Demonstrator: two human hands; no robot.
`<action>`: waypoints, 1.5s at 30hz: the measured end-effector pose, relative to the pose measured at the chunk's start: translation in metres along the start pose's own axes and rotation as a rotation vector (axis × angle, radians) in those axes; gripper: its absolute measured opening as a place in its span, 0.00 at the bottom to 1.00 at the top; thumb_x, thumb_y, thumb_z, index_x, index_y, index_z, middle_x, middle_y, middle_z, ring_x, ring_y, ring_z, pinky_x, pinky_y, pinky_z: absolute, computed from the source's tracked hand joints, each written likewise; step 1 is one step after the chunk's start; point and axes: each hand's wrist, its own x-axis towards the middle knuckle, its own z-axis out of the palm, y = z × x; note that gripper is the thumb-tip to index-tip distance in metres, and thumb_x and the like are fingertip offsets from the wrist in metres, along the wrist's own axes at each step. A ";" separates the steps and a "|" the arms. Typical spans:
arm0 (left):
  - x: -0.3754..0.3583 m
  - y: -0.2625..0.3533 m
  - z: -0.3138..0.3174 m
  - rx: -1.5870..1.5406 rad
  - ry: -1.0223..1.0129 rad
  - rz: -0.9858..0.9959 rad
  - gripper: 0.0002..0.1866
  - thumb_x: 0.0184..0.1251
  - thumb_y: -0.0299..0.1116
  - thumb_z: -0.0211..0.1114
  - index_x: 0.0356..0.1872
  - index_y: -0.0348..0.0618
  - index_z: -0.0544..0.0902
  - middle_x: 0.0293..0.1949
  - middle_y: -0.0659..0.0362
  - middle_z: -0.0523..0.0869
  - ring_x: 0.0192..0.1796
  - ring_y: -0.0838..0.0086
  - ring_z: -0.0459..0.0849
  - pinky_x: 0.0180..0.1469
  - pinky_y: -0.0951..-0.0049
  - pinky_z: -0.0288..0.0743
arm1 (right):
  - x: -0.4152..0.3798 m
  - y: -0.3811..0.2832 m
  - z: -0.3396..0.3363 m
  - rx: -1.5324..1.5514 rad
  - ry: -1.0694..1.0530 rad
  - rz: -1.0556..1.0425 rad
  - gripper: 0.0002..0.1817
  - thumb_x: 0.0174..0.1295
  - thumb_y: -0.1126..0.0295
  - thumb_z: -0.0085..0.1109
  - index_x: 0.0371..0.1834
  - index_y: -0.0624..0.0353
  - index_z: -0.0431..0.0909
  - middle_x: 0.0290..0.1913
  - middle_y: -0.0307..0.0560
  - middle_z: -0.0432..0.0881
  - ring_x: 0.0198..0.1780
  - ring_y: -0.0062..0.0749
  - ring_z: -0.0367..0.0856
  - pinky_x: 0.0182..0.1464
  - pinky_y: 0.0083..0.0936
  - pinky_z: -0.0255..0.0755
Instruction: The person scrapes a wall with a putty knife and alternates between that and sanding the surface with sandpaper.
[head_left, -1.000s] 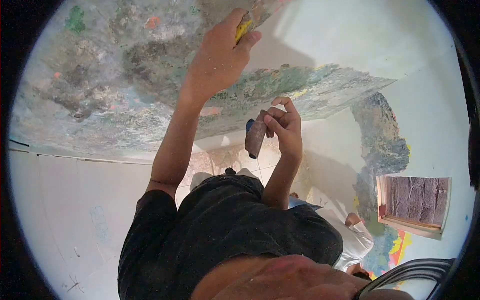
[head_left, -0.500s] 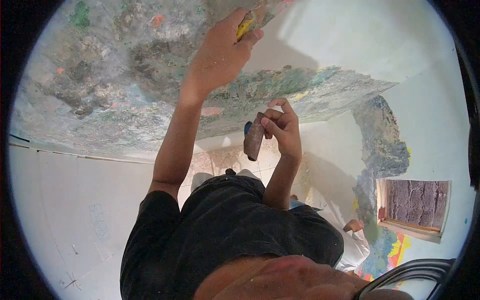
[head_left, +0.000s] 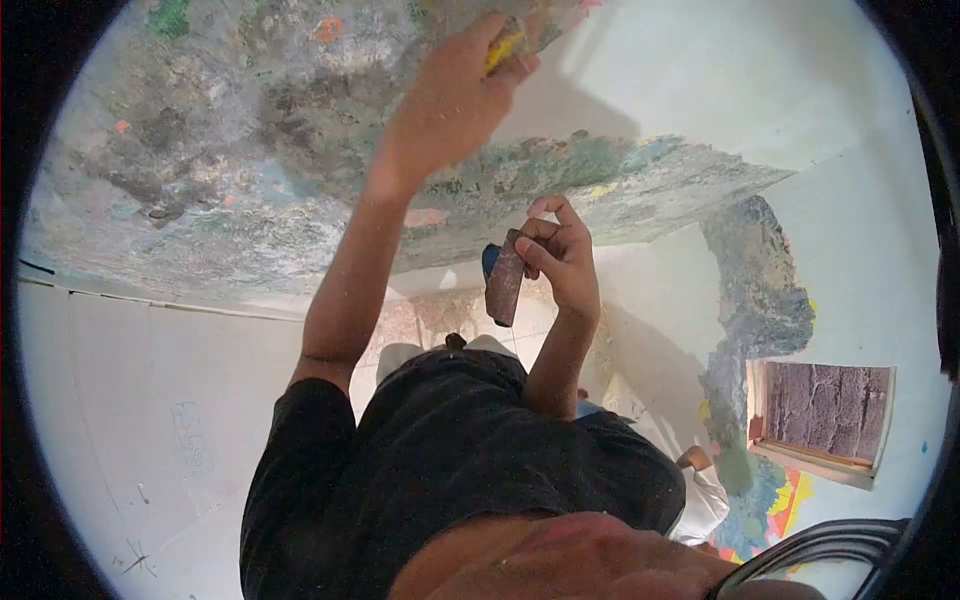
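Note:
My left hand [head_left: 455,100] is raised against the mottled, stripped wall [head_left: 210,130], fingers closed on a scraper with a yellow handle [head_left: 507,50]. Its greyish blade end lies at the border between the rough patch and smooth white wall [head_left: 700,70]; motion blurs it slightly. Lower down, in front of my body, my right hand [head_left: 563,260] pinches a flat, brown, stained rectangular plate [head_left: 507,280] between thumb and fingers, index finger raised. A dark blue part [head_left: 490,260] shows behind the plate's left edge. I cannot tell the plate's exact kind.
At right, a small framed opening [head_left: 825,410] shows rough blocks behind it. Another person's white sleeve [head_left: 705,505] and hand are at lower right. Black cables [head_left: 820,550] loop near the bottom right. A white panelled surface [head_left: 190,400] stands at left.
My left hand has moved slightly up and right along the wall with the scraper. The plate in my right hand has shifted slightly down and left.

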 end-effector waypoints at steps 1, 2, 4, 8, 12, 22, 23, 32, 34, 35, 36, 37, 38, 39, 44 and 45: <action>-0.004 0.005 -0.001 -0.005 -0.037 -0.062 0.14 0.72 0.38 0.61 0.50 0.38 0.78 0.33 0.50 0.83 0.33 0.66 0.80 0.39 0.62 0.73 | -0.007 -0.003 0.002 0.004 -0.002 0.013 0.19 0.62 0.77 0.64 0.52 0.55 0.68 0.27 0.37 0.80 0.25 0.13 0.72 0.24 0.13 0.63; -0.001 0.009 -0.003 -0.005 -0.069 -0.104 0.14 0.72 0.38 0.61 0.49 0.38 0.78 0.33 0.50 0.83 0.33 0.65 0.80 0.39 0.62 0.73 | -0.006 -0.006 0.002 0.005 -0.007 0.006 0.19 0.62 0.77 0.64 0.52 0.55 0.68 0.27 0.37 0.80 0.25 0.13 0.72 0.24 0.13 0.63; 0.001 0.010 -0.005 0.008 -0.087 -0.126 0.14 0.72 0.38 0.61 0.49 0.38 0.78 0.33 0.50 0.83 0.33 0.64 0.80 0.40 0.62 0.73 | -0.004 -0.006 0.002 0.017 -0.004 0.009 0.19 0.62 0.76 0.65 0.52 0.55 0.68 0.28 0.37 0.80 0.25 0.13 0.72 0.24 0.13 0.63; 0.000 0.021 -0.006 -0.031 -0.112 -0.264 0.15 0.72 0.39 0.61 0.49 0.38 0.78 0.33 0.49 0.83 0.34 0.64 0.80 0.40 0.62 0.73 | -0.005 -0.005 -0.001 0.006 -0.002 -0.010 0.19 0.62 0.75 0.66 0.52 0.55 0.68 0.28 0.37 0.81 0.25 0.13 0.72 0.24 0.13 0.64; -0.001 0.014 0.000 0.041 -0.029 -0.081 0.15 0.73 0.40 0.61 0.49 0.38 0.78 0.32 0.52 0.83 0.34 0.67 0.80 0.40 0.64 0.74 | -0.004 -0.003 -0.001 0.013 -0.012 -0.006 0.19 0.62 0.75 0.66 0.52 0.55 0.68 0.28 0.36 0.80 0.25 0.13 0.72 0.24 0.13 0.64; 0.001 0.015 -0.010 0.046 -0.097 -0.197 0.16 0.71 0.40 0.61 0.48 0.38 0.78 0.31 0.51 0.83 0.32 0.62 0.79 0.40 0.60 0.74 | -0.009 -0.007 0.002 -0.015 -0.049 0.033 0.19 0.62 0.77 0.65 0.52 0.55 0.67 0.28 0.36 0.80 0.25 0.13 0.71 0.24 0.14 0.64; 0.005 0.004 0.000 0.110 -0.069 -0.127 0.16 0.71 0.40 0.61 0.48 0.37 0.77 0.31 0.51 0.83 0.31 0.62 0.79 0.40 0.60 0.73 | -0.009 -0.006 0.002 -0.017 -0.067 0.043 0.19 0.62 0.77 0.64 0.52 0.55 0.67 0.28 0.36 0.80 0.25 0.13 0.71 0.24 0.14 0.64; 0.004 0.002 -0.005 0.093 -0.074 -0.063 0.18 0.70 0.43 0.62 0.49 0.36 0.78 0.32 0.44 0.83 0.34 0.53 0.82 0.40 0.57 0.72 | -0.003 -0.002 0.017 0.021 -0.095 0.016 0.17 0.62 0.77 0.65 0.50 0.54 0.68 0.28 0.36 0.80 0.26 0.13 0.72 0.25 0.14 0.64; 0.004 0.001 -0.008 0.107 -0.043 -0.034 0.19 0.70 0.43 0.62 0.50 0.37 0.78 0.33 0.43 0.83 0.35 0.52 0.82 0.41 0.57 0.73 | 0.001 -0.006 0.022 -0.035 -0.090 0.009 0.18 0.62 0.76 0.65 0.51 0.54 0.69 0.28 0.35 0.80 0.26 0.13 0.72 0.25 0.14 0.64; -0.003 0.001 -0.013 0.112 -0.036 -0.042 0.20 0.70 0.43 0.62 0.51 0.37 0.78 0.33 0.42 0.83 0.35 0.51 0.82 0.41 0.57 0.73 | -0.003 -0.007 0.023 -0.063 -0.083 0.015 0.18 0.62 0.76 0.65 0.51 0.54 0.69 0.28 0.35 0.80 0.26 0.13 0.72 0.25 0.14 0.64; -0.003 0.001 -0.017 0.120 -0.027 -0.033 0.20 0.70 0.43 0.62 0.52 0.37 0.78 0.34 0.42 0.83 0.36 0.51 0.82 0.42 0.57 0.73 | -0.004 -0.008 0.021 -0.058 -0.098 0.024 0.18 0.62 0.76 0.65 0.51 0.54 0.69 0.28 0.35 0.80 0.26 0.13 0.72 0.25 0.14 0.64; 0.006 0.000 -0.014 0.143 -0.058 -0.037 0.20 0.70 0.44 0.62 0.52 0.37 0.78 0.34 0.42 0.83 0.36 0.51 0.82 0.42 0.57 0.73 | -0.003 -0.008 0.020 -0.052 -0.110 0.021 0.18 0.62 0.76 0.65 0.51 0.54 0.69 0.28 0.35 0.80 0.26 0.13 0.71 0.25 0.14 0.64; 0.012 -0.002 -0.007 0.161 -0.097 -0.056 0.21 0.70 0.44 0.62 0.52 0.36 0.78 0.35 0.42 0.84 0.36 0.51 0.83 0.42 0.57 0.73 | -0.006 -0.006 0.020 -0.043 -0.119 0.035 0.18 0.62 0.76 0.65 0.51 0.54 0.69 0.28 0.35 0.80 0.25 0.13 0.71 0.25 0.14 0.64; 0.010 -0.003 -0.002 0.174 -0.136 -0.090 0.21 0.70 0.44 0.62 0.52 0.36 0.78 0.35 0.41 0.84 0.37 0.51 0.83 0.42 0.57 0.73 | -0.009 -0.004 0.022 -0.048 -0.093 0.037 0.18 0.62 0.75 0.65 0.51 0.54 0.69 0.28 0.35 0.80 0.25 0.13 0.71 0.25 0.14 0.64; 0.004 0.002 -0.014 -0.056 -0.166 -0.177 0.18 0.71 0.36 0.59 0.54 0.33 0.75 0.33 0.47 0.81 0.34 0.63 0.80 0.38 0.62 0.73 | -0.010 -0.010 0.021 -0.086 -0.091 0.042 0.18 0.61 0.75 0.66 0.51 0.54 0.69 0.28 0.36 0.80 0.24 0.13 0.71 0.24 0.14 0.65; 0.007 0.010 -0.019 -0.145 -0.231 -0.249 0.17 0.72 0.32 0.57 0.56 0.31 0.74 0.32 0.49 0.79 0.34 0.68 0.79 0.37 0.64 0.74 | -0.005 -0.011 0.022 -0.075 -0.085 0.030 0.18 0.61 0.76 0.66 0.51 0.54 0.68 0.28 0.36 0.80 0.24 0.13 0.71 0.24 0.14 0.65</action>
